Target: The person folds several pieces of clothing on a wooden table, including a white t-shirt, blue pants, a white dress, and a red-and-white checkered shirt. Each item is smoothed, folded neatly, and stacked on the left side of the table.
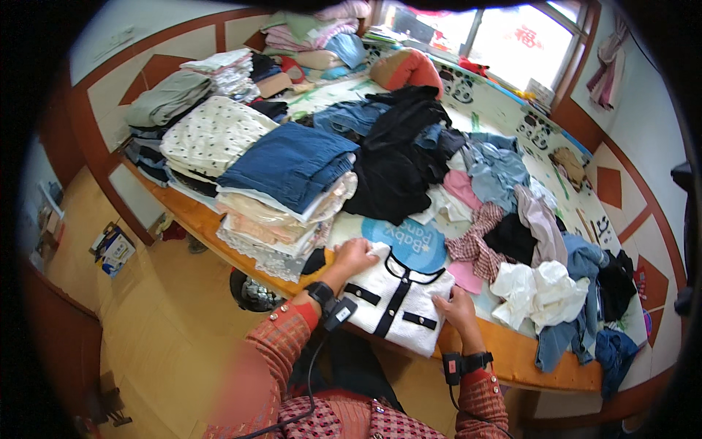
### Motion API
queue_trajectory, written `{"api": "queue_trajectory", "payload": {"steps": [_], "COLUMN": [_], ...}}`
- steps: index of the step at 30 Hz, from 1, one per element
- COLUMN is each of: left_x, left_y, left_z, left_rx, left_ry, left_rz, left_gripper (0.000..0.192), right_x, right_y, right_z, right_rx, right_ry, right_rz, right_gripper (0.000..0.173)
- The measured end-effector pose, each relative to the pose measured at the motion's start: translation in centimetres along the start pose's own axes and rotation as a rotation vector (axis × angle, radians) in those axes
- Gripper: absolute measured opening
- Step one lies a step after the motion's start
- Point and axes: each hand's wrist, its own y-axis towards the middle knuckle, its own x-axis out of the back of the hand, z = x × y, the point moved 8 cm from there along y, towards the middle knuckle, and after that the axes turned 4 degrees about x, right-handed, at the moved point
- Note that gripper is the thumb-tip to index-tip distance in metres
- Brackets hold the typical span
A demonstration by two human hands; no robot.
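Note:
A folded white cardigan [366, 318] with black trim, a dark button band and two black pocket strips lies flat before me, its lower part over the wooden edge. My left hand [354, 258] pinches its upper left shoulder. At its right side, my right hand [458, 308] has thumb and fingers on the edge of the cloth. Left of it rises a stack of folded clothes with dark blue trousers [290, 159] on top and white lace [249, 255] hanging low. A black and yellow cloth [313, 263] shows beside my left wrist.
Loose clothes cover the bed: a black garment [397, 159], light blue denim [496, 170], a red checked shirt [480, 233] and a white garment [540, 291]. More folded piles, one topped by polka-dot fabric [216, 134], stand far left. The wooden bed edge [515, 351] runs in front of me.

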Motion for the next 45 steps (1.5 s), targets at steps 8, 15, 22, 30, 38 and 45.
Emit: {"api": "queue_trajectory", "payload": {"steps": [8,15,22,30,38,45], "left_x": [5.5,18.6,30.2,33.9,31.5,32.3], "left_y": [-3.7,-9.4,-8.9,-2.5,-0.1,-3.0], "left_z": [-2.9,-6.4,-5.9,4.9,15.3,14.2], "left_rx": [-0.17,-0.469,-0.449,-0.226,0.039,0.053], "left_ry": [-0.542,-0.977,-1.12,-1.415,-1.103,-0.847], "left_rz": [-0.074,-0.135,-0.307,-0.383,-0.546,-0.485], "left_gripper": [0.036,0.064,0.051,0.049,0.05,0.046], "right_x": [3.0,16.6,20.0,8.0,-5.7,-2.6], "right_y": [0.4,6.2,18.6,32.5,36.9,36.7], "right_z": [2.0,16.8,34.3,45.6,44.4,43.7], "right_rx": [0.182,0.547,0.834,0.837,0.721,0.579], "right_ry": [0.698,0.313,0.538,0.378,0.184,-0.032], "right_rz": [-0.274,-0.593,-0.467,-0.198,0.008,-0.011], "right_gripper": [0.025,0.023,0.041,0.04,0.047,0.042]}}
